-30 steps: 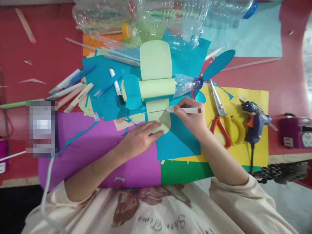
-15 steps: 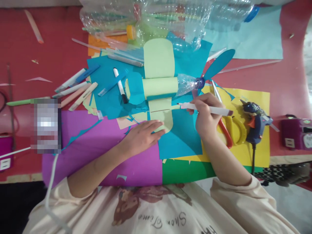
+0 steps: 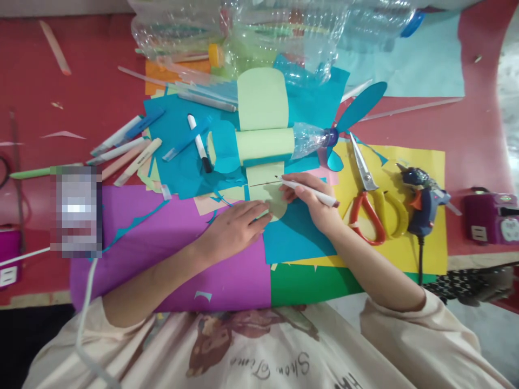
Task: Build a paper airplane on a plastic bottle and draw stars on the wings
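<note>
A toy plane made from a plastic bottle [image 3: 310,139] lies before me, its body wrapped in pale green paper and a blue paper propeller [image 3: 362,106] at its cap. Pale green wings stick out from both sides. On the near wing [image 3: 265,174] runs a dark drawn line. My right hand [image 3: 314,197] is closed around a white marker [image 3: 310,192], its tip at the right end of that line. With fingers stretched out, my left hand [image 3: 239,224] rests flat on the near wing's lower left edge.
Scissors [image 3: 367,189] and a hot glue gun [image 3: 425,197] lie on yellow paper to the right. Several markers [image 3: 125,138] are scattered at left, near a blurred phone-like device [image 3: 77,210]. Clear plastic bottles [image 3: 263,38] stretch along the back. Purple paper [image 3: 170,270] lies nearest me.
My right hand has moved left and slightly down, bringing the marker tip over the near wing. The scissors' blades and handles are now uncovered. My left hand stays in place.
</note>
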`<state>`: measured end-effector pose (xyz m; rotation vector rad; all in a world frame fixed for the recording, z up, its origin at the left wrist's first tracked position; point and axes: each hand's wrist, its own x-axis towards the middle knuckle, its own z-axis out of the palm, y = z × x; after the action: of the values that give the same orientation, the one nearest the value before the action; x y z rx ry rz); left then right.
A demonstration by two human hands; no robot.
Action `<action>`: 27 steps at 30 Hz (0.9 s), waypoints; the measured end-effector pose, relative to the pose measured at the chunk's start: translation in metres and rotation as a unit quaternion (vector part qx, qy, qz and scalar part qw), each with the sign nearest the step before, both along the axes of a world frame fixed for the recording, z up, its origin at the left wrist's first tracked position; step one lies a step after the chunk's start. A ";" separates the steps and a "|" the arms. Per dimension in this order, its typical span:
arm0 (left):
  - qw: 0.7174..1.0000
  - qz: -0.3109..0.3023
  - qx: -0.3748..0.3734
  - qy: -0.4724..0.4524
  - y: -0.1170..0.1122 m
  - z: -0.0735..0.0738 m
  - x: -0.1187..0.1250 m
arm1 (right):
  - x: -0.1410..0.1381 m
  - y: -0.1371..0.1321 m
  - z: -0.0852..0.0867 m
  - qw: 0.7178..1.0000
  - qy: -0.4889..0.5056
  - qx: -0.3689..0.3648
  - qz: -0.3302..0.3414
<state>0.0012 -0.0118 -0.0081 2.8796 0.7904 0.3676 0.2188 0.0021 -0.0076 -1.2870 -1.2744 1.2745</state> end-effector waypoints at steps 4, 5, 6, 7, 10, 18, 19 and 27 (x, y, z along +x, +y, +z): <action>1.000 -0.006 0.004 0.011 -0.003 0.001 -0.008 | 0.003 0.005 -0.004 0.999 -0.008 -0.001 -0.045; 1.000 -0.013 0.006 0.008 -0.003 0.001 -0.010 | 0.003 0.005 -0.005 0.999 -0.013 0.003 -0.051; 1.000 -0.017 0.005 0.004 -0.003 0.001 -0.012 | 0.004 0.005 -0.005 0.998 -0.020 0.008 -0.055; 1.000 -0.017 0.003 -0.003 -0.002 0.002 -0.014 | 0.004 0.005 -0.005 0.998 -0.028 0.014 -0.055; 1.000 0.004 -0.007 -0.026 0.002 0.005 -0.015 | 0.005 0.006 -0.003 0.996 -0.059 0.028 -0.052; 0.999 0.006 -0.029 -0.037 0.004 0.011 -0.017 | 0.006 0.009 -0.001 0.994 -0.090 0.018 -0.056; 0.999 0.007 -0.032 -0.038 0.004 0.011 -0.018 | 0.005 0.009 -0.001 0.994 -0.091 0.018 -0.056; 0.998 0.002 -0.022 -0.056 0.006 0.012 -0.019 | 0.004 0.009 0.000 0.991 -0.118 0.030 -0.055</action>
<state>-0.0177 -0.0060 0.0036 2.7885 0.7763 0.4995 0.2227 0.0114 -0.0077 -1.4765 -1.3740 1.0204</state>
